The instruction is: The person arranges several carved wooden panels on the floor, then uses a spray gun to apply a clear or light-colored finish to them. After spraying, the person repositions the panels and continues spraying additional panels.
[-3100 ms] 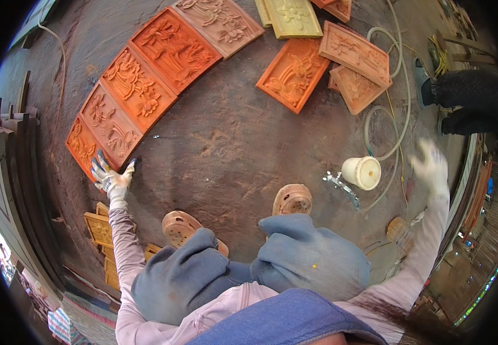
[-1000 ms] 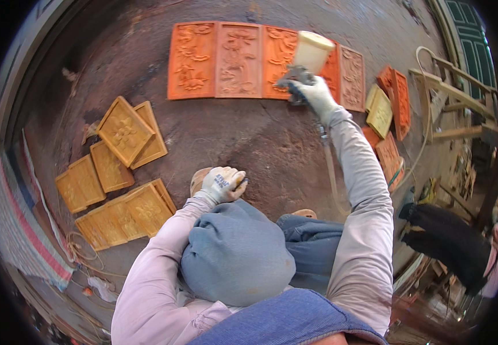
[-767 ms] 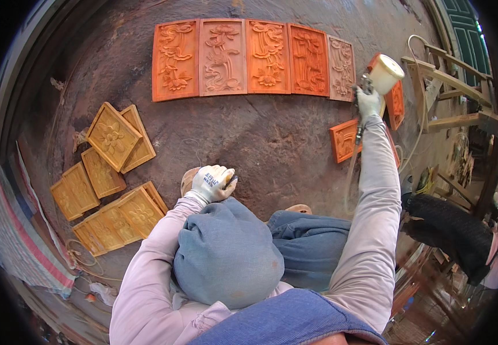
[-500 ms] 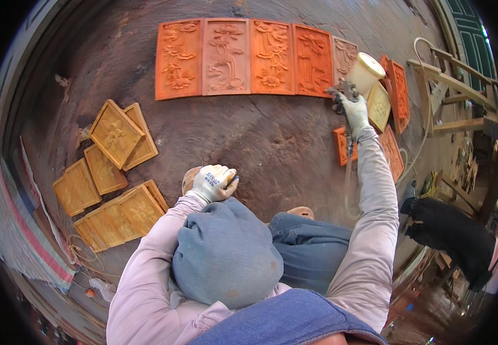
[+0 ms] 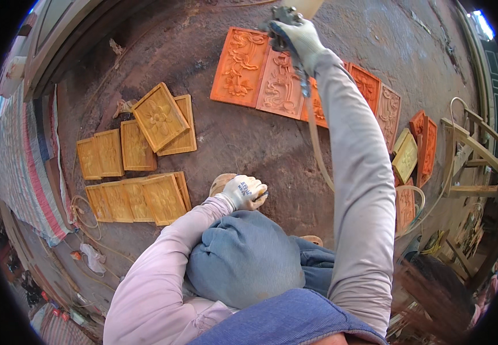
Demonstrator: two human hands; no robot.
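Note:
My right hand [image 5: 305,43], in a pale work glove, grips a spray gun [image 5: 282,26] out over the far row of carved panels. A pale cup [image 5: 303,6] sits on the gun, partly cut off by the upper edge, and a hose [image 5: 318,141] hangs from it. Under the gun and my forearm lie a bright orange carved panel [image 5: 240,69] and a paler pinkish one [image 5: 277,86]; more of the row is partly hidden by my arm. My gloved left hand [image 5: 245,192] rests closed by my knee. Whatever its fingers hold, if anything, is hidden.
At the left lie several yellowish carved panels [image 5: 160,118], some overlapping. Right of the row, a yellow panel [image 5: 405,161] and orange panels [image 5: 428,146] lean together. A wooden frame [image 5: 479,138] stands farther right. A striped sheet [image 5: 25,167] covers the far left.
My right hand has swung the spray gun left and farther out, from the row's right end to near its left panels. The view has turned, and my left hand stays closed by the knee.

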